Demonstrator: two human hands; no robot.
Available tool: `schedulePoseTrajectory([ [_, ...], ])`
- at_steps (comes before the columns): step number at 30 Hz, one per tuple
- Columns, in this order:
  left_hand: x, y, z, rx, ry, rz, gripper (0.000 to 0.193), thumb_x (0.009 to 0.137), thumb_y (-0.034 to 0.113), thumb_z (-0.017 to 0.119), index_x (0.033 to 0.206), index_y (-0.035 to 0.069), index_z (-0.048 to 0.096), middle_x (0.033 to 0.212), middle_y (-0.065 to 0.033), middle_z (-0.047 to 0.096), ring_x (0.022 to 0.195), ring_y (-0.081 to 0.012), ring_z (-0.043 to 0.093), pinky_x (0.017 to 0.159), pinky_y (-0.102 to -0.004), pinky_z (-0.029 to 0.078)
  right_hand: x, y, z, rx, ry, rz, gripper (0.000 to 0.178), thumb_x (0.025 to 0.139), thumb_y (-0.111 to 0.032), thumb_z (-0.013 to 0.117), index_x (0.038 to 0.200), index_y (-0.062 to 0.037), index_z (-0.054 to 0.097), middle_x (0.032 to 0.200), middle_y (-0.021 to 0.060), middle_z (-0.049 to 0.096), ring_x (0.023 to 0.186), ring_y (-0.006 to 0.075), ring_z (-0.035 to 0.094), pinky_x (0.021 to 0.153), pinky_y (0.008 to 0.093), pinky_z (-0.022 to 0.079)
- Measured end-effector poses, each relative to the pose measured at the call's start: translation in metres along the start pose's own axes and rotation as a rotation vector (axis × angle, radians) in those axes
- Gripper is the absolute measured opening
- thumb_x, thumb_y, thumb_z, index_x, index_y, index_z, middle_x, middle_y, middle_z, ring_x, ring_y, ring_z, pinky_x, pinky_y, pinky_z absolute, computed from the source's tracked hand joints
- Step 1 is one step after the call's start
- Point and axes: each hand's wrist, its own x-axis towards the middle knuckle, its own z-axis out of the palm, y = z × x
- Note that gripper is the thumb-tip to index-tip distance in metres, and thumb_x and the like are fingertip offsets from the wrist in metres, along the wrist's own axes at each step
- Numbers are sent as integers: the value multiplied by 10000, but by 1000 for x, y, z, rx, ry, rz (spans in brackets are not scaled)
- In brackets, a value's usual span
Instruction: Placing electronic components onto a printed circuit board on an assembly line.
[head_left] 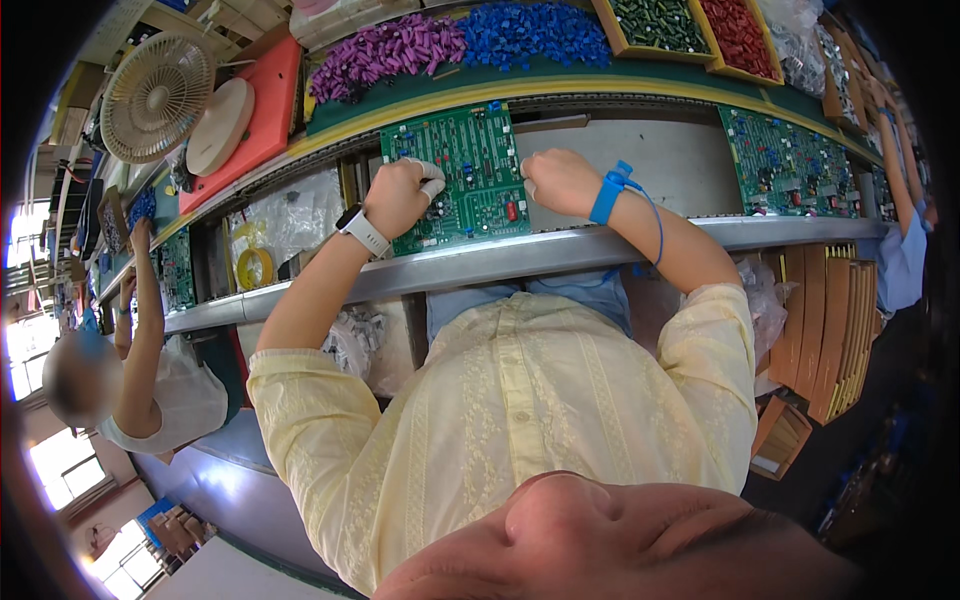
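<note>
A green circuit board (465, 160) studded with small parts, including a red one, lies in front of me on the metal-edged conveyor line. Over its left part is my left hand (398, 195), closed, fingertips in white covers and a watch on the wrist. What those fingers pinch, if anything, is hidden. Close by the board's right edge, my right hand (562, 183) is curled closed, with white-covered fingertips and a blue wrist strap (608, 197) trailing a cord. Its grip is also hidden; whether it touches the board I cannot tell.
Piles of purple parts (385, 52) and blue parts (535, 35) lie beyond the line, beside boxes of dark green parts (660, 22) and red parts (740, 38). Another populated board (790, 165) sits rightward. A fan (158, 97) stands far left. Co-workers are at both sides.
</note>
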Motion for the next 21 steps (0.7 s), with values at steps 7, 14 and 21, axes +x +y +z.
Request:
schedulePoseTrajectory([
  [7, -2, -1, 5, -53, 85, -27, 128, 753, 130, 634, 829, 36, 674, 820, -164, 637, 769, -315, 609, 714, -374, 488, 0, 0, 2, 4, 13, 7, 103, 680, -73, 538, 648, 8, 593, 705, 225, 599, 693, 385, 591, 636, 472, 474],
  [14, -3, -4, 7, -40, 100, 43, 125, 751, 137, 636, 823, 43, 675, 818, -164, 639, 757, -316, 613, 706, -376, 489, 0, 1, 4, 11, -1, 9, 101, 672, -73, 548, 629, 9, 590, 695, 227, 596, 689, 387, 588, 630, 473, 472],
  [21, 5, 0, 1, 1, -4, -81, 161, 756, 136, 646, 872, 27, 673, 859, -150, 658, 782, -278, 639, 718, -326, 499, 2, 2, 4, 26, 6, 11, 98, 669, -70, 549, 631, 7, 597, 690, 232, 594, 680, 388, 588, 625, 474, 470],
])
